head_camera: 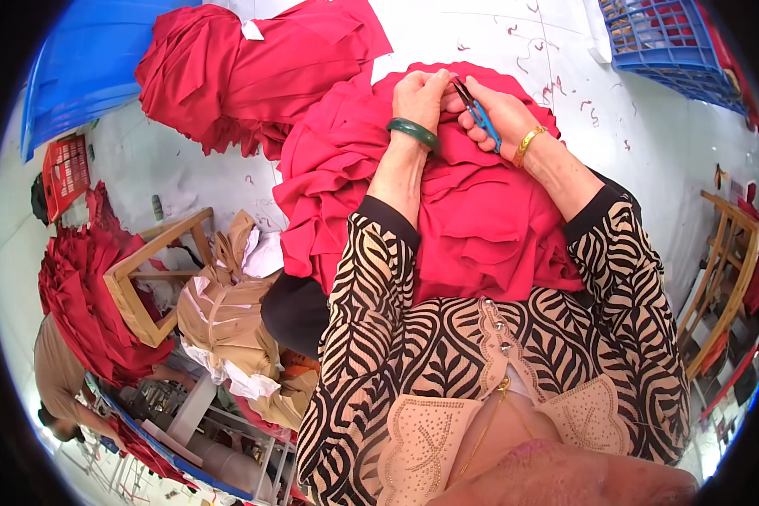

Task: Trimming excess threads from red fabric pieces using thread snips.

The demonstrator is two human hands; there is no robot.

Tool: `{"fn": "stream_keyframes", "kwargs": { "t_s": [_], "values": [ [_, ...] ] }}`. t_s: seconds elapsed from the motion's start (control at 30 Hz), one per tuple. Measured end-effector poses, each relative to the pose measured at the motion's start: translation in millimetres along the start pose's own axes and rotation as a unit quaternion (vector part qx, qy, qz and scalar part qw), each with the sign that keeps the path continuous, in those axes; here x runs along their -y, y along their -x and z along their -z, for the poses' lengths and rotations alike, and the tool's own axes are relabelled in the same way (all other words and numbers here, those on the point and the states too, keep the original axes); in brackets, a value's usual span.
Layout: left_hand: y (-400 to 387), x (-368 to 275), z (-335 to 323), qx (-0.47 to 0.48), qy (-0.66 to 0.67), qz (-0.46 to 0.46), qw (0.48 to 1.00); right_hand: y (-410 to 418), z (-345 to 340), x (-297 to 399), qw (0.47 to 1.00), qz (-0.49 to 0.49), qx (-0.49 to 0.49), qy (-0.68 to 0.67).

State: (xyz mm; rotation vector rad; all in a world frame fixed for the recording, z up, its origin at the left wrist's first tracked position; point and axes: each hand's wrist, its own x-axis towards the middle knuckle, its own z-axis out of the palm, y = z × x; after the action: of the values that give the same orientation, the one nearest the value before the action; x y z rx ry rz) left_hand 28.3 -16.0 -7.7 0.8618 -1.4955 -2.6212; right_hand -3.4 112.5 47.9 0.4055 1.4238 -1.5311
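A large heap of red fabric is spread over my lap. Above its far part, my left hand, with a green bangle at the wrist, pinches an edge of the red cloth. Close beside it, my right hand holds blue-handled thread snips. The dark blades point towards the left fingertips, and I cannot tell whether they touch the cloth. A gold bracelet circles my right wrist. The fingertips of both hands nearly meet, and the bit of cloth between them is mostly hidden.
Another pile of red fabric lies ahead to the left, by a blue bin. A blue plastic crate stands far right. Thread scraps litter the pale floor. At left are a wooden stool, a brown bundle and a person bending.
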Motion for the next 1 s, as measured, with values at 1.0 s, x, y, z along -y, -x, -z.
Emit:
{"fn": "stream_keyframes", "kwargs": {
  "t_s": [1.0],
  "values": [
    [15.7, -42.0, 15.6, -0.209, -0.001, -0.371, 0.905, -5.2, 7.5, 28.7, 0.961, 0.231, -0.052, -0.140]
  ]
}}
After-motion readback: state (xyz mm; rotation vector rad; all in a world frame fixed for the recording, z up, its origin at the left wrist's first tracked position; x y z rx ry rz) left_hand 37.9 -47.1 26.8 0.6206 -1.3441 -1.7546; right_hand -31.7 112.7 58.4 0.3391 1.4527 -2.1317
